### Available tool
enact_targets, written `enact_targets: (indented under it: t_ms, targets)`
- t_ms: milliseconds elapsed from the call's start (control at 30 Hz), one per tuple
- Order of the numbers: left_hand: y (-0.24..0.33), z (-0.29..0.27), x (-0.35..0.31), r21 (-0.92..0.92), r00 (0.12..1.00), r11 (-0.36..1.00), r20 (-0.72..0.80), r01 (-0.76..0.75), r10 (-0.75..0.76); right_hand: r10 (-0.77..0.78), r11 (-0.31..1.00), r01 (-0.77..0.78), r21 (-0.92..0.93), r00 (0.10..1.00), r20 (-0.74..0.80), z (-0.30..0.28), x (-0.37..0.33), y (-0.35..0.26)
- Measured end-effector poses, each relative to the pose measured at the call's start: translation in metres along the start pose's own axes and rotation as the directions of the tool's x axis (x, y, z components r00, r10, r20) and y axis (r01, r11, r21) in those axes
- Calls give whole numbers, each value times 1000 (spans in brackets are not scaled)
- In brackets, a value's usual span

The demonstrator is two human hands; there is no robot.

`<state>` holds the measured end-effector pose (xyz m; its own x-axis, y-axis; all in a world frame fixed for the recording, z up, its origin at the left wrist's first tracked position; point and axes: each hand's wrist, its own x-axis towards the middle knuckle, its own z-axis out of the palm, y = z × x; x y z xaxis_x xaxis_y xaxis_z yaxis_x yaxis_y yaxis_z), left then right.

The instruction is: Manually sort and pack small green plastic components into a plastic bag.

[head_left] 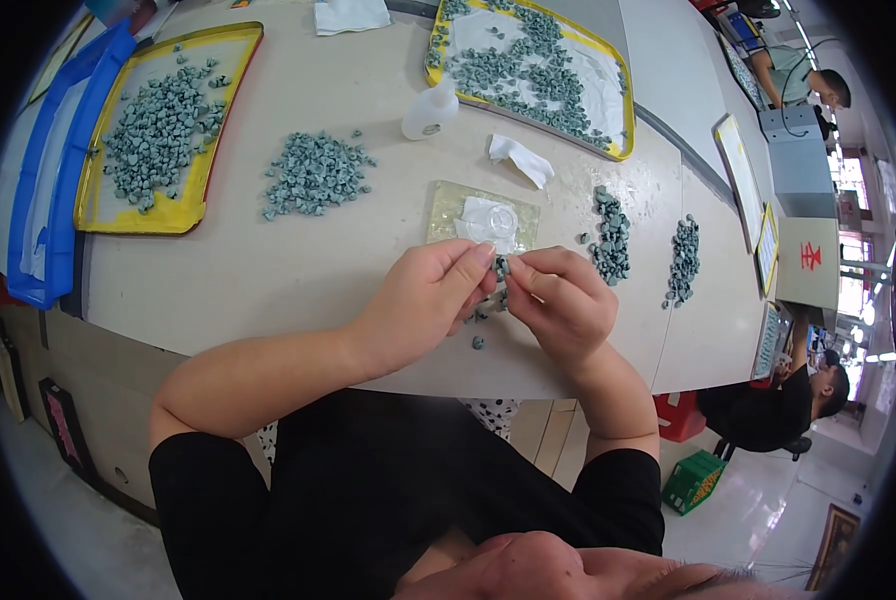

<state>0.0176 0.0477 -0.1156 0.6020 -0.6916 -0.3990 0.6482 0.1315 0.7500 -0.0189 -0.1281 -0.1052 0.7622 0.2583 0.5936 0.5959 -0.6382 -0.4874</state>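
Observation:
My left hand (pixel 420 298) and my right hand (pixel 570 308) meet over the near part of the table, both closed in a pinch. Between their fingertips is a small grey-green molded piece (pixel 501 267), mostly covered by the fingers. Just beyond lies a yellowish translucent pad (pixel 443 222), with a white cloth (pixel 476 210) and a clear round dish (pixel 503 218) on it. A few loose grey-green pieces (pixel 478 342) lie under and beside my hands.
Left stands a yellow-edged tray (pixel 193 215) of pieces, beside a blue bin (pixel 63 200). A loose heap (pixel 318 175), a white bottle (pixel 430 112) and another filled tray (pixel 623 150) lie beyond my hands. Two piles (pixel 611 235) (pixel 683 262) sit right. Two people work at far right.

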Motion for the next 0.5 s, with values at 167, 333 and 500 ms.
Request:
enact_targets:
  t_ms: [167,333,500]
  targets:
    - [-4,3,1,-30,999,999,-8,-42,42,-91,995,92,-31,996,11,1,-1,2]
    - [-12,5,3,67,983,982,-26,-179,181,-127,991,126,-46,992,-7,4,-2,2]
    - [-6,8,0,395,911,842,-30,-368,412,-8,1000,9,11,998,-54,2,-2,-4]
